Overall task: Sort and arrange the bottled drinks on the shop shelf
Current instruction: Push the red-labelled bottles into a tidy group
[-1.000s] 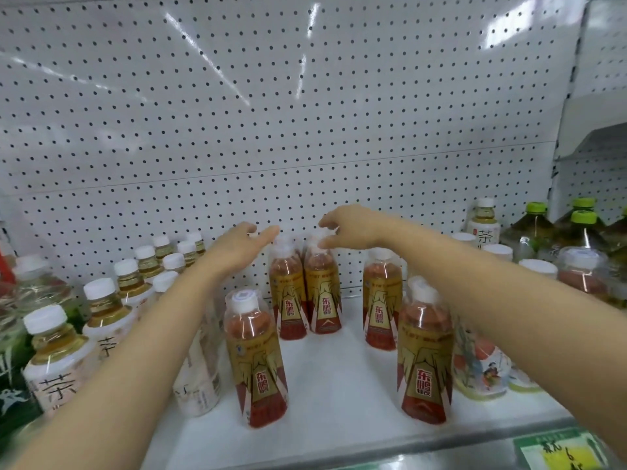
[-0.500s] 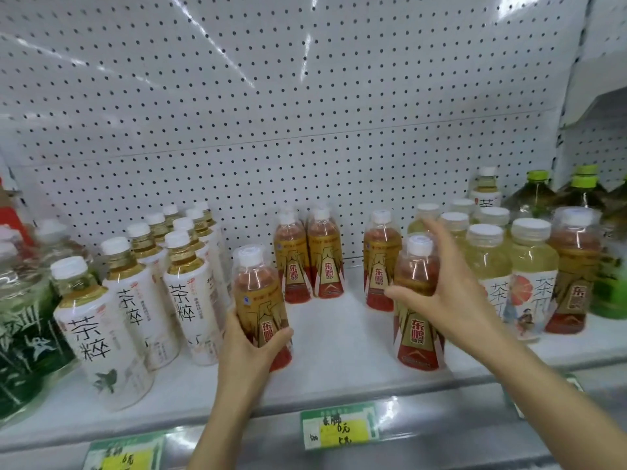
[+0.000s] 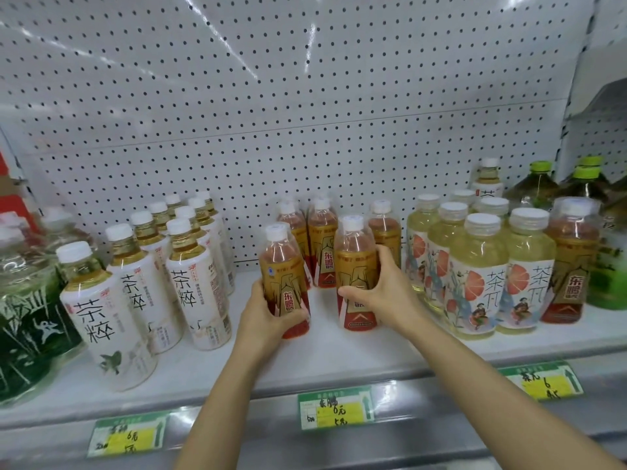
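left hand [image 3: 268, 315]: bare, no rings | right hand [image 3: 383, 296]: bare | forearms: unsleeved

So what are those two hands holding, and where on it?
Each grips a red-and-gold bottle by its labelled body: left hand on the left bottle, right hand on the right bottle.

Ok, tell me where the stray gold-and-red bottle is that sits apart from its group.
In the head view, the stray gold-and-red bottle stands at the shelf's right, between the grapefruit-label tea bottles and the green bottles.
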`<state>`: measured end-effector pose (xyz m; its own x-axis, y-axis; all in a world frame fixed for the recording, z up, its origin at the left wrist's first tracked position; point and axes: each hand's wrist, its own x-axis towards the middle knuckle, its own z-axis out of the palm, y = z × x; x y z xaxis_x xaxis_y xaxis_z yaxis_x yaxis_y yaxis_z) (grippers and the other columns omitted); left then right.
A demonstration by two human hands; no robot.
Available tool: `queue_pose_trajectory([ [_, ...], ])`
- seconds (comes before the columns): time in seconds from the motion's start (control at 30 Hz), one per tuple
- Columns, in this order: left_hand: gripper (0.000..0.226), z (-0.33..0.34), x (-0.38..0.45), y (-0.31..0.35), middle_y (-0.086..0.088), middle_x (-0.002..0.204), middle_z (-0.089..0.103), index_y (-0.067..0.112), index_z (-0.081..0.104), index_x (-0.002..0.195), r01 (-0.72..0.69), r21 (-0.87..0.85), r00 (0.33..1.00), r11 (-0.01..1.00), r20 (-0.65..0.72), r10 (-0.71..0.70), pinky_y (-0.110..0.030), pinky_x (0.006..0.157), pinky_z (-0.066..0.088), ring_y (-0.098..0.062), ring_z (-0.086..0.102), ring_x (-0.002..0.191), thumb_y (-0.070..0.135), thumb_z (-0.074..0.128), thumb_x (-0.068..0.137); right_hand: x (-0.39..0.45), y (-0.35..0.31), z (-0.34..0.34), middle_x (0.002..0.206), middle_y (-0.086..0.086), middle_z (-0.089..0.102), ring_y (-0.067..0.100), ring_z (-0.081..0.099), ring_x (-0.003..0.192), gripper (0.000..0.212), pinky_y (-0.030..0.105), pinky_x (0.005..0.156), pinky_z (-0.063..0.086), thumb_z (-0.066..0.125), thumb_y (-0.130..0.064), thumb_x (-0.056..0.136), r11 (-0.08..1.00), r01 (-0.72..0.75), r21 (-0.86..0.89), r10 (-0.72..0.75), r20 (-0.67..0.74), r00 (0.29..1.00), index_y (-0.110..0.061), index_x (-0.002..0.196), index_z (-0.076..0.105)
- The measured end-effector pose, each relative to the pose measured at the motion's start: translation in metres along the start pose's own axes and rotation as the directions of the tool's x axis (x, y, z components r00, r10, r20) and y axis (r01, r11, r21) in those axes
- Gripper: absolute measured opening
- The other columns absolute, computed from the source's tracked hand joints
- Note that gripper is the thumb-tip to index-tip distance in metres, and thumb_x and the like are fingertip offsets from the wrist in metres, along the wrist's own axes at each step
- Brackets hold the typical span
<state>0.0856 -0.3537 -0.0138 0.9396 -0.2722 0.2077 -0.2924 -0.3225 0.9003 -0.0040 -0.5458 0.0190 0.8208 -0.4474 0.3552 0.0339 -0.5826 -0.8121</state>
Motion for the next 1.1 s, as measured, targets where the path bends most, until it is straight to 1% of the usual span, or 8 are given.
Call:
queue_pose_trajectory([
  [0.13, 0.072, 0.001, 0.008, -0.001, 0.01, 0.114, 0.062, 0.025, 0.044, 0.131, -0.021, 0.156, 1.0, 0.987, -0.008, 0.022, -0.027, 0.082, 0.049, -0.013, 0.062, 0.099, 0.031, 0.086, 0.073, 0.009, 0.012, 0.012, 0.124, -0.001, 0.057, 0.02, 0.058, 0.113, 0.084, 0.044, 0.095, 0.053, 0.091, -0.038, 0.061, 0.978, -0.066, -0.196, 0.056, -0.06, 0.997, -0.023, 0.127, 0.04],
  [0.3, 0.078, 0.017, 0.04, 0.007, 0.002, 0.126, 0.064, 0.023, 0.042, 0.136, -0.014, 0.198, 1.0, 0.98, 0.01, 0.012, -0.039, 0.095, 0.053, -0.02, 0.063, 0.11, 0.035, 0.086, 0.073, 0.032, 0.007, 0.033, 0.121, 0.002, 0.061, 0.022, 0.06, 0.112, 0.083, 0.044, 0.095, 0.053, 0.092, -0.035, 0.061, 0.981, -0.086, -0.173, 0.071, -0.092, 0.993, -0.016, 0.127, 0.045],
  [0.6, 0.082, 0.029, 0.061, 0.001, 0.001, 0.13, 0.06, 0.02, 0.039, 0.138, -0.002, 0.159, 0.997, 0.987, 0.083, -0.011, -0.035, 0.095, 0.05, -0.019, 0.058, 0.117, 0.038, 0.086, 0.073, 0.042, 0.014, 0.05, 0.114, 0.008, 0.068, 0.025, 0.067, 0.104, 0.063, 0.038, 0.086, 0.057, 0.079, -0.039, 0.079, 0.96, -0.081, -0.269, 0.069, -0.057, 0.996, -0.01, 0.124, 0.047],
  [0.67, 0.11, 0.032, 0.057, 0.001, -0.003, 0.142, 0.049, 0.023, 0.028, 0.149, 0.003, 0.135, 0.999, 0.991, 0.051, -0.01, -0.041, 0.104, 0.047, -0.024, 0.048, 0.132, 0.059, 0.086, 0.063, 0.037, 0.015, 0.041, 0.108, 0.005, 0.07, 0.023, 0.069, 0.096, 0.056, 0.038, 0.081, 0.058, 0.074, -0.048, 0.082, 0.919, -0.059, -0.389, 0.037, -0.063, 0.997, -0.013, 0.121, 0.054],
  [0.77, 0.14, 0.04, 0.046, 0.018, -0.009, 0.164, 0.004, 0.021, -0.009, 0.158, -0.058, 0.115, 0.992, 0.992, -0.105, 0.07, -0.046, 0.117, 0.027, -0.026, 0.012, 0.151, 0.053, 0.088, 0.063, 0.033, 0.013, 0.014, 0.119, 0.0, 0.066, 0.018, 0.064, 0.104, 0.045, 0.036, 0.087, 0.054, 0.069, -0.039, 0.088, 0.921, 0.103, -0.376, -0.218, -0.278, 0.935, -0.018, 0.126, 0.058],
  [0.87, 0.149, 0.053, 0.044, 0.037, -0.008, 0.165, -0.012, 0.024, -0.016, 0.156, -0.183, 0.161, 0.951, 0.97, -0.221, 0.216, -0.047, 0.12, 0.017, -0.026, -0.002, 0.153, 0.054, 0.09, 0.056, 0.046, 0.0, -0.009, 0.138, 0.009, 0.046, 0.022, 0.044, 0.127, 0.058, 0.027, 0.102, 0.035, 0.068, -0.024, 0.09, 0.922, 0.195, -0.335, -0.333, -0.428, 0.84, -0.012, 0.141, 0.043],
  [1.0, 0.151, 0.067, 0.043, 0.041, -0.014, 0.164, -0.008, 0.033, -0.022, 0.154, -0.171, 0.203, 0.944, 0.964, -0.246, 0.219, -0.055, 0.114, 0.029, -0.035, 0.008, 0.152, 0.049, 0.092, 0.055, 0.071, 0.007, -0.005, 0.151, 0.017, 0.029, 0.032, 0.033, 0.139, 0.083, 0.044, 0.112, 0.036, 0.067, -0.023, 0.091, 0.935, 0.092, -0.343, -0.203, -0.304, 0.931, -0.022, 0.155, 0.015],
  [1.1, 0.151, 0.065, 0.041, 0.037, -0.014, 0.164, -0.001, 0.039, -0.025, 0.151, -0.168, 0.221, 0.941, 0.961, -0.254, 0.223, -0.055, 0.107, 0.038, -0.039, 0.02, 0.148, 0.049, 0.092, 0.056, 0.078, 0.018, -0.003, 0.141, 0.017, 0.039, 0.03, 0.05, 0.121, 0.094, 0.039, 0.095, 0.048, 0.071, -0.02, 0.088, 0.959, 0.062, -0.277, -0.141, -0.273, 0.952, -0.038, 0.154, 0.008],
])
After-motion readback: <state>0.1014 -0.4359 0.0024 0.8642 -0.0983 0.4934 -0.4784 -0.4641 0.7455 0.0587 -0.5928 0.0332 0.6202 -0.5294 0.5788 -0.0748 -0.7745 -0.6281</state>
